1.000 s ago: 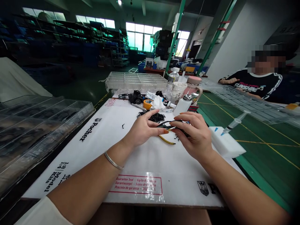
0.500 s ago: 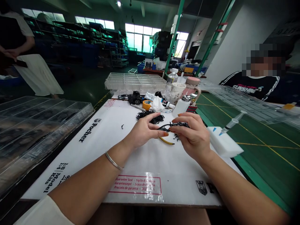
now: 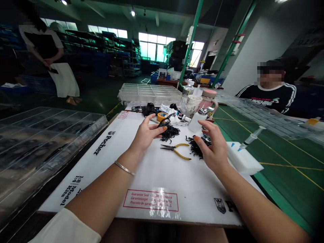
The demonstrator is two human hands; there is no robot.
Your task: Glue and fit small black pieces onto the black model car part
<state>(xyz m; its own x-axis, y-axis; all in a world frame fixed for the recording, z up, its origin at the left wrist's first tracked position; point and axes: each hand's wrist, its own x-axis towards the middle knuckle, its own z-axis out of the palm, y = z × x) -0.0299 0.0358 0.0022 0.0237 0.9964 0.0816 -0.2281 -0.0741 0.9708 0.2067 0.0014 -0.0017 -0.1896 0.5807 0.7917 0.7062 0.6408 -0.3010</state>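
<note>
White and glossy underneath: works over a printed cardboard sheet (image 3: 141, 179) with red-framed text. Wears a thin silver metal bracelet (image 3: 124, 167) on the left wrist. Off to the right, just beyond the sheet's middle, sees a white foam block (image 3: 244, 162) with a clear syringe (image 3: 252, 138) stuck in it.

Keeps the right hand (image 3: 214, 141) unburdened, thumb and fingers spread, over a heap of short, curled black strips (image 3: 195, 148); cannot tell contact from mere overlap there. Leaves yellow-handled metal pliers (image 3: 173, 147) lying between the hands, handles apart. With the left hand (image 3: 145, 136), pinches a slim, curved black piece (image 3: 164, 122) between thumb and fingers, raised in front of a second black-strip heap (image 3: 172, 131).

Farther back, finds a white plastic bottle with a metal cap (image 3: 197, 122), an orange tape roll (image 3: 161, 117), a white paper cup (image 3: 193, 103) and a pink handled flask (image 3: 209, 95). Beyond, meets a clear compartmented plastic tray (image 3: 149, 91), then a seated person in a black, white-striped top (image 3: 283, 96) at right, and a standing person in a long white skirt (image 3: 64, 79) at left.
</note>
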